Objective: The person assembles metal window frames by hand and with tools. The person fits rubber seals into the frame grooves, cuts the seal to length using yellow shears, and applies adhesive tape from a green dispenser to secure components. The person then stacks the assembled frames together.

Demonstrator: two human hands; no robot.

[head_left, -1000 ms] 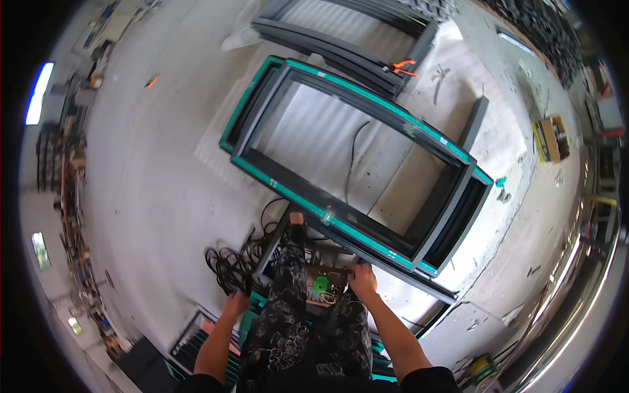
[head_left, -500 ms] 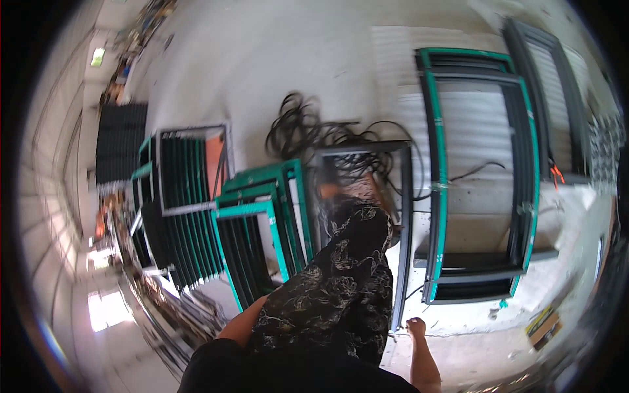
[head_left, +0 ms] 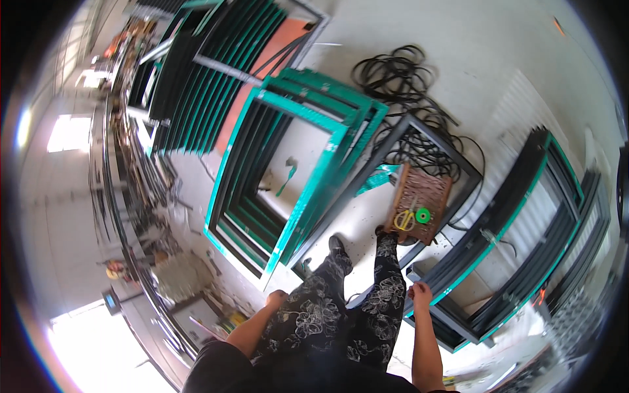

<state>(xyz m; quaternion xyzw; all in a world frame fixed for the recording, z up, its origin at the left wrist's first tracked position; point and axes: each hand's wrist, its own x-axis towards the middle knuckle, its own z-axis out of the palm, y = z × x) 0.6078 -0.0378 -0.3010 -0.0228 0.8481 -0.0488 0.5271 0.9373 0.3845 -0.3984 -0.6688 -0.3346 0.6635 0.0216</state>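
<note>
My left hand (head_left: 276,299) hangs beside my left thigh; its fingers are too small and partly turned away to read. My right hand (head_left: 419,293) is held out by my right leg, its fingers curled in; whether anything is inside is hidden. Ahead of my feet sits a brown shallow box (head_left: 404,193) with yellow-handled scissors (head_left: 405,221) and a green roll (head_left: 423,215) on it. A dark grey rectangular frame (head_left: 466,164) surrounds it. Nearest my left hand stand several green-edged window frames (head_left: 327,124), and beyond my right hand lies another green-edged stack (head_left: 524,216).
Tangled black strips (head_left: 400,75) lie on the floor beyond the box. Dark slatted frames (head_left: 216,85) stand at the far left. Long bars and clutter (head_left: 121,216) line the left wall. More grey frames (head_left: 583,242) lie at the right.
The view has turned, so the frames now sit tilted and the green-edged stack on the left appears nearer. The box, scissors and green roll have come into clear sight. My left hand has appeared.
</note>
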